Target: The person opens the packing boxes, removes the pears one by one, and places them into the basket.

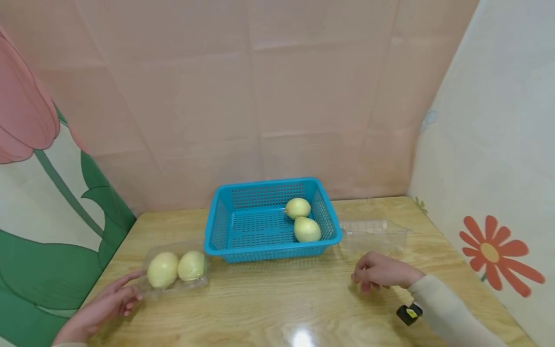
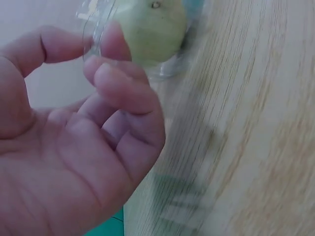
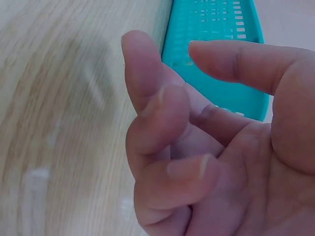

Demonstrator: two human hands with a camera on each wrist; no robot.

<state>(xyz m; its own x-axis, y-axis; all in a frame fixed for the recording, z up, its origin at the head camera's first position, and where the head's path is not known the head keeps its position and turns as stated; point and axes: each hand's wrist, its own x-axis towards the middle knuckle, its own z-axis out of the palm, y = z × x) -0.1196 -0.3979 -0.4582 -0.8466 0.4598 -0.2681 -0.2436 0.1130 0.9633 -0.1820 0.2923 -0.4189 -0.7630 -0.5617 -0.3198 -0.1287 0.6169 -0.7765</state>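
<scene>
At the left of the head view, a clear plastic box [image 1: 184,285] holds two pale yellow, pear-like fruits [image 1: 163,270]. My left hand [image 1: 108,304] pinches the box's near-left rim between thumb and index finger; the other fingers are curled in. One fruit [image 2: 152,29] shows behind the plastic in the left wrist view. A blue basket [image 1: 270,253] stands in the middle, with two similar fruits [image 1: 307,229] at its right end. My right hand [image 1: 381,271] hovers over the table right of the basket, fingers loosely bent, with nothing in it.
Another clear plastic box [image 1: 375,233] lies right of the basket, beyond the right hand. The wooden table [image 1: 260,299] ends at a pink sheet [image 1: 269,96] behind and patterned sheets at both sides. A small black device [image 1: 409,314] sits at the right wrist.
</scene>
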